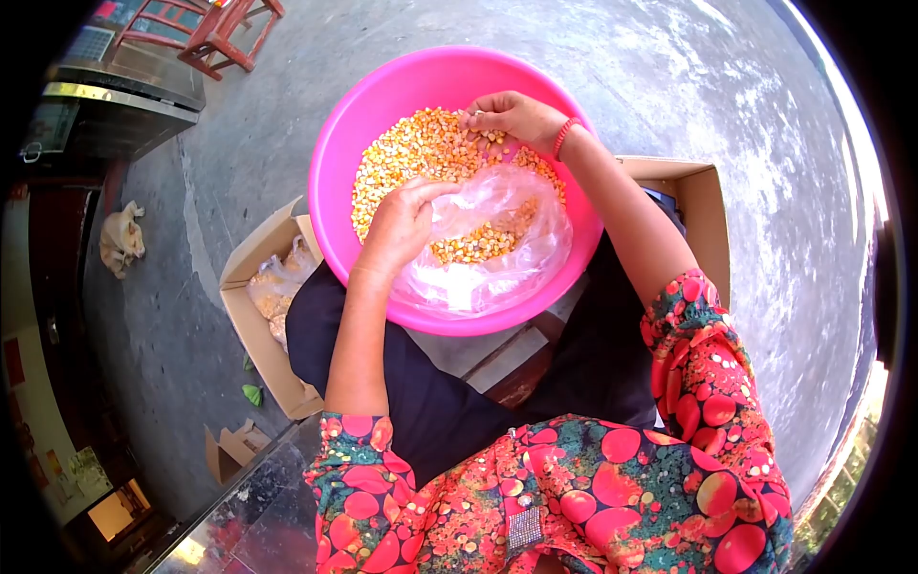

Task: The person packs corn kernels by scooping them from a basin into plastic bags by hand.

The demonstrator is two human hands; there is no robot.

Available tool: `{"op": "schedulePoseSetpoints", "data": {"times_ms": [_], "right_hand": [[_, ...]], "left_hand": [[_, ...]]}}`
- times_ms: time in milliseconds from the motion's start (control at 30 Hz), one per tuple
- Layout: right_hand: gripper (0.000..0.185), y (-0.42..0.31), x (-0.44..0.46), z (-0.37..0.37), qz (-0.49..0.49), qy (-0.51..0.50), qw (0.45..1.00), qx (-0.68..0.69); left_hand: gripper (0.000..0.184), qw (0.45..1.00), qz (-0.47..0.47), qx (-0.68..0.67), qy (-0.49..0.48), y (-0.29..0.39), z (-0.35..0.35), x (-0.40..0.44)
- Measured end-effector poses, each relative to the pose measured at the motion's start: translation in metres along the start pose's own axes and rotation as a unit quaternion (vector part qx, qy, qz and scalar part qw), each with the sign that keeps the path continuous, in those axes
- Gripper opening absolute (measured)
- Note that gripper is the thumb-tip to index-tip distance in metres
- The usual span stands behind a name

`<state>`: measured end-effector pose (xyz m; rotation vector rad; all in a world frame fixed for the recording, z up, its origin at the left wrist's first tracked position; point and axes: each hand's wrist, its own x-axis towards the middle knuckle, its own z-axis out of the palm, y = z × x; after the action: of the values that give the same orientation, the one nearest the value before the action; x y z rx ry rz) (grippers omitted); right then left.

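Note:
A pink basin [330, 124] rests on my lap, with loose yellow corn kernels [411, 143] spread over its far side. Inside its near half lies a clear plastic bag [535, 249], its mouth spread, with more kernels in it. My left hand [402, 222] is closed on the left rim of the bag, fingers pointing right. Above the kernels at the far right of the basin is my right hand [516, 117], its fingers curled together around a few kernels. A red beaded band [564, 139] circles the right wrist.
A cardboard box [251, 263] with bagged kernels [277, 292] stands left of my legs, another box [706, 206] to the right. A dog [122, 239] lies on the concrete floor at left. A red wooden chair [229, 38] and a dark cabinet [143, 105] stand farther off.

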<state>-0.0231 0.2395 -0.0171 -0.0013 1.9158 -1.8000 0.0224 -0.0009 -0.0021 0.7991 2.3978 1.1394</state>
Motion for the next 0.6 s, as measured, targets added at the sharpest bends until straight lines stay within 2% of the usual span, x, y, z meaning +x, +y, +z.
{"op": "schedulePoseSetpoints", "data": {"times_ms": [67, 133, 200, 233, 333, 367, 467, 500, 533, 600], "right_hand": [[0.021, -0.009, -0.006, 0.001, -0.039, -0.042, 0.997, 0.053], [0.020, -0.017, -0.014, 0.007, -0.050, -0.061, 0.996, 0.032], [0.019, -0.023, -0.024, 0.018, -0.061, -0.081, 0.995, 0.010], [0.019, -0.024, -0.030, 0.026, -0.046, -0.119, 0.992, -0.013], [0.021, -0.017, -0.039, 0.047, -0.033, -0.266, 0.962, -0.053], [0.025, -0.013, -0.039, 0.053, -0.069, -0.310, 0.939, -0.131], [0.025, -0.018, -0.042, 0.051, -0.064, -0.284, 0.934, -0.208], [0.024, -0.035, -0.047, 0.046, -0.009, -0.237, 0.952, -0.192], [0.021, -0.030, -0.039, 0.040, -0.021, -0.171, 0.969, -0.180], [0.021, -0.003, -0.012, 0.017, -0.159, -0.057, 0.943, -0.288]], "left_hand": [[0.027, 0.999, -0.030, 0.023, -0.010, -0.005, 0.003, -0.001], [0.026, 0.998, -0.005, 0.037, 0.052, -0.004, 0.007, -0.001], [0.027, 0.995, -0.010, 0.065, 0.072, 0.003, 0.007, -0.002], [0.028, 0.991, -0.015, 0.093, 0.092, 0.006, 0.006, -0.003], [0.028, 0.990, -0.043, 0.109, 0.075, 0.005, 0.006, -0.001], [0.028, 0.990, -0.043, 0.109, 0.074, 0.002, 0.007, -0.001], [0.025, 0.993, -0.016, 0.091, 0.079, -0.006, 0.008, -0.003], [0.024, 0.994, -0.019, 0.088, 0.058, -0.006, 0.008, -0.003], [0.023, 0.995, -0.023, 0.085, 0.036, -0.007, 0.008, -0.003], [0.023, 0.997, -0.018, 0.067, 0.022, -0.007, 0.009, -0.004]]}}
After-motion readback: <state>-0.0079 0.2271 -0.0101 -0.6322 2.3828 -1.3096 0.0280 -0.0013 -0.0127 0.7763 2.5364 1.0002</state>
